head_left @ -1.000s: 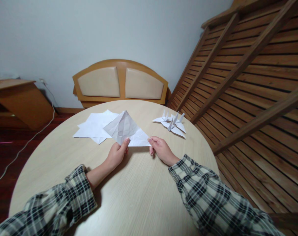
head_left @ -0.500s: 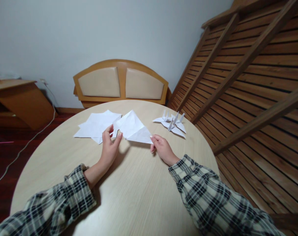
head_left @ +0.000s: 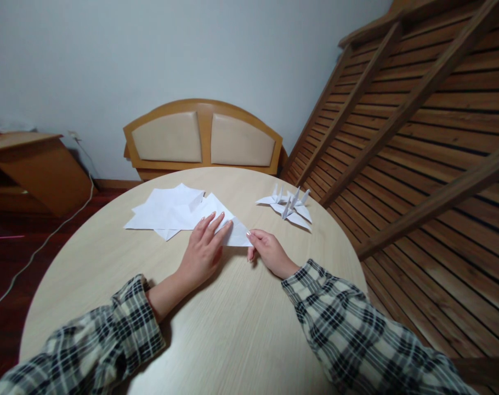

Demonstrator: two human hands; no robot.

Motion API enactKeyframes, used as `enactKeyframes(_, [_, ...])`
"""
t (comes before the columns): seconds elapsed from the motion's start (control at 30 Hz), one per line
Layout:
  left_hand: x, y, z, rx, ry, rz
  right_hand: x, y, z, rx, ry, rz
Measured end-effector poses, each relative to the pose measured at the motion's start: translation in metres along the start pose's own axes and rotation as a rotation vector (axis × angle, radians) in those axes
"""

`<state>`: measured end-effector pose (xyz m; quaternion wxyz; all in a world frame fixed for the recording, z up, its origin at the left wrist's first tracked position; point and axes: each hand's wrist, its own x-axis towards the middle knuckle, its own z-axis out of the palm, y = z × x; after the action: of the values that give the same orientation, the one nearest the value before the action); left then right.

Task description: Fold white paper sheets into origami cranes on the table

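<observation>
A creased, folded sheet of white paper (head_left: 238,236) lies on the table in front of me, its top corner pointing away. My left hand (head_left: 202,249) rests over it with fingers stretched out, covering its left part. At the paper's right corner, my right hand (head_left: 271,252) pinches the edge between thumb and fingers. Left of the folded sheet is a loose pile of white paper sheets (head_left: 161,209), overlapping at different angles. Several white paper cranes (head_left: 293,213) sit close together beyond my right hand, wings spread.
The round pale wooden table (head_left: 233,329) carries everything. Behind it stands a headboard (head_left: 206,140) with two cream panels. A slatted wooden frame (head_left: 418,120) leans along the right. On the left are a wooden desk (head_left: 44,175) and a white cable (head_left: 39,249) on the floor.
My left hand has moved right and turned palm down onto the folded paper. The paper has come lower and slightly toward me; my right hand keeps its corner, shifting slightly left.
</observation>
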<state>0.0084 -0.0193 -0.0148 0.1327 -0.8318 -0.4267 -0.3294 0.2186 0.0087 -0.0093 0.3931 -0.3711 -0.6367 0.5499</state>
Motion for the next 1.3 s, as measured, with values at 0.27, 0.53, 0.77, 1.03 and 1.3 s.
enactKeyframes(0.27, [0.000, -0.004, 0.001, -0.018, -0.020, 0.002, -0.001, -0.003, 0.002, 0.066, -0.065, -0.009])
enactKeyframes(0.53, [-0.001, -0.008, 0.005, -0.082, -0.007, -0.045, -0.006, -0.002, 0.003, 0.137, -0.109, -0.009])
enactKeyframes(0.77, [-0.002, -0.013, 0.008, -0.192, 0.052, -0.148, -0.007, -0.002, 0.001, 0.154, -0.116, -0.010])
enactKeyframes(1.03, [-0.003, -0.017, 0.009, -0.433, 0.175, -0.200, -0.006, -0.001, 0.000, 0.106, -0.116, -0.037])
enactKeyframes(1.3, [-0.004, -0.009, 0.015, -0.813, 0.181, -0.573, 0.001, 0.008, 0.000, 0.041, -0.005, -0.063])
